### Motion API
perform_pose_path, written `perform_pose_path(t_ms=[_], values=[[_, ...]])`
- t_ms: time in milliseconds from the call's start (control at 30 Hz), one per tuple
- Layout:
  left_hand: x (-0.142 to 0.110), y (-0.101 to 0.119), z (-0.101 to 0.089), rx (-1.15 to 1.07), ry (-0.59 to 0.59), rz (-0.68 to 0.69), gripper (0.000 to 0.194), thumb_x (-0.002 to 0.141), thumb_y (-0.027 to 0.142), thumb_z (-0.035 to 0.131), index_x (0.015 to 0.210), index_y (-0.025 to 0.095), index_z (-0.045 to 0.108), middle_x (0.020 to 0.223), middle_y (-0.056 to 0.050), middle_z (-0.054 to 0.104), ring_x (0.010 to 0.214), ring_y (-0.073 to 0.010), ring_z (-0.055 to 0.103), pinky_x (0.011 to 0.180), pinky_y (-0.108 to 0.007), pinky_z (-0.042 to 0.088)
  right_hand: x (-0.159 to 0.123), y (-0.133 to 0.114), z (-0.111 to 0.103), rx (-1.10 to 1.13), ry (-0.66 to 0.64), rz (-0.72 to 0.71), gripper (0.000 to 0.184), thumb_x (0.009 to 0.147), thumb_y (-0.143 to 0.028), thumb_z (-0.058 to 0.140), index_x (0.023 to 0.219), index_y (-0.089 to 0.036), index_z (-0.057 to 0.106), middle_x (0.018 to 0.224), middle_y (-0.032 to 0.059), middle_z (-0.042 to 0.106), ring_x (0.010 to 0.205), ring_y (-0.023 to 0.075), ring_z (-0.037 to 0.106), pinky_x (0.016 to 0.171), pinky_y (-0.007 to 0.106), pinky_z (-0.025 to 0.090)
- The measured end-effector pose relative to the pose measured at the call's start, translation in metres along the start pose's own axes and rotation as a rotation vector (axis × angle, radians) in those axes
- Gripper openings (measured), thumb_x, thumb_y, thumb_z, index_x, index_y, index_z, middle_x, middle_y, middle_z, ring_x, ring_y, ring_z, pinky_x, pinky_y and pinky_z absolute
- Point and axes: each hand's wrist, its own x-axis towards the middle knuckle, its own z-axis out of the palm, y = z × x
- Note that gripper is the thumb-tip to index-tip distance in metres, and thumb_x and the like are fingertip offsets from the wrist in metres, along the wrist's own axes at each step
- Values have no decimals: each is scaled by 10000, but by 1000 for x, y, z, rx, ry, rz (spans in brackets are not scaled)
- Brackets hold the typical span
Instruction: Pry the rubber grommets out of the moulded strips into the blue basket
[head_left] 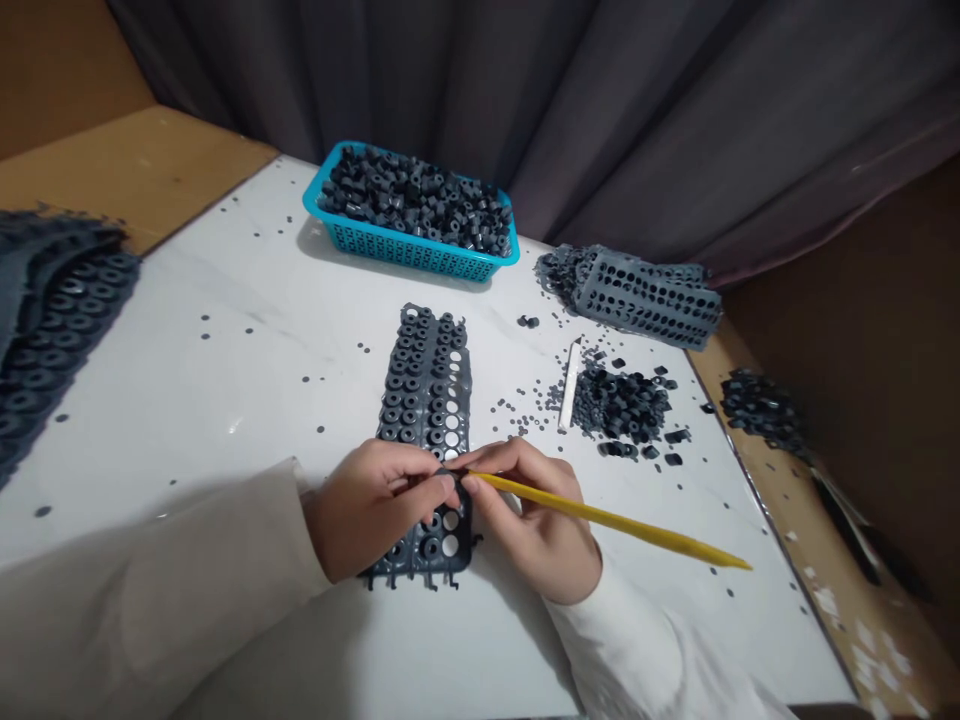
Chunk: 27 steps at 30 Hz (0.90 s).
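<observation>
A dark grey molded rubber sheet [411, 395] lies lengthwise before me, with rows of ring-shaped pieces and several open round holes along its right column. Above its lower half, my left hand [375, 510] is closed, thumb and forefinger pinching a small dark rubber piece [448, 473]. My right hand [536, 515] is closed around a slender yellow tool [607, 517], whose tail points to the lower right. The tool's dark tip meets the piece at the left fingertips. Fingers hide the exact contact and part of the sheet.
A turquoise basket [412, 255] full of small rubber rings stands at the back. Punched-out sheets [649, 300] lie back right, near a white-handled cutter [571, 385] and a pile of dark scraps [626, 405]. More molded sheets [52, 310] are stacked at the left. Tiny discs dot the white tabletop [255, 400].
</observation>
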Motion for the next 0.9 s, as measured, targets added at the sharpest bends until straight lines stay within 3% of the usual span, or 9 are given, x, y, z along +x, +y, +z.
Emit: perform_pose_path(t_ms=[267, 367, 433, 567, 767, 833, 900], values=[[-2, -2, 0, 81, -75, 186, 302, 819, 258, 449, 587, 166, 619, 639, 2, 603, 611, -119, 549, 571, -223, 395, 2, 4, 5, -155, 96, -85, 69, 808, -132, 574, 795, -199, 576, 857, 68, 713, 785, 177, 680, 691, 288, 539], [-3, -3, -1, 76, -78, 158, 332, 829, 259, 444, 530, 167, 557, 656, -11, 612, 657, -135, 575, 591, -230, 406, 6, 10, -5, -176, 210, -126, 87, 816, -135, 577, 846, -217, 580, 938, 70, 705, 885, 193, 662, 774, 336, 532], [-3, -3, 0, 54, -83, 124, 341, 836, 284, 447, 526, 170, 532, 654, -14, 605, 678, -145, 585, 596, -233, 414, 13, 17, -16, -320, 251, -189, 88, 818, -150, 575, 850, -225, 607, 981, 75, 696, 954, 219, 629, 832, 390, 507], [-3, -1, 0, 0, -64, 56, 329, 846, 343, 451, 601, 174, 590, 621, -7, 581, 650, -149, 569, 580, -235, 414, 29, 37, -36, -710, 230, -234, 179, 835, -139, 519, 781, -229, 664, 1078, 78, 674, 989, 254, 560, 865, 460, 465], [-3, 0, -1, -32, -44, 74, 304, 836, 361, 481, 696, 165, 666, 603, -1, 577, 600, -132, 531, 576, -220, 417, 38, 45, -47, -853, 96, -204, 274, 830, -73, 449, 876, -216, 678, 1177, 67, 632, 1067, 238, 505, 852, 390, 456], [-2, -2, -1, -36, -35, 75, 305, 835, 366, 485, 719, 161, 679, 596, -1, 572, 597, -131, 529, 574, -216, 417, 38, 42, -57, -914, 213, -135, 219, 830, -120, 467, 892, -199, 661, 1103, 86, 653, 1036, 247, 509, 837, 388, 440], [-2, -3, 0, -36, -32, 80, 314, 837, 370, 483, 723, 158, 685, 593, -4, 570, 593, -130, 527, 567, -214, 416, 38, 40, -71, -1015, 413, 2, 131, 812, -223, 518, 826, -175, 640, 938, 110, 663, 936, 263, 521, 785, 387, 425]])
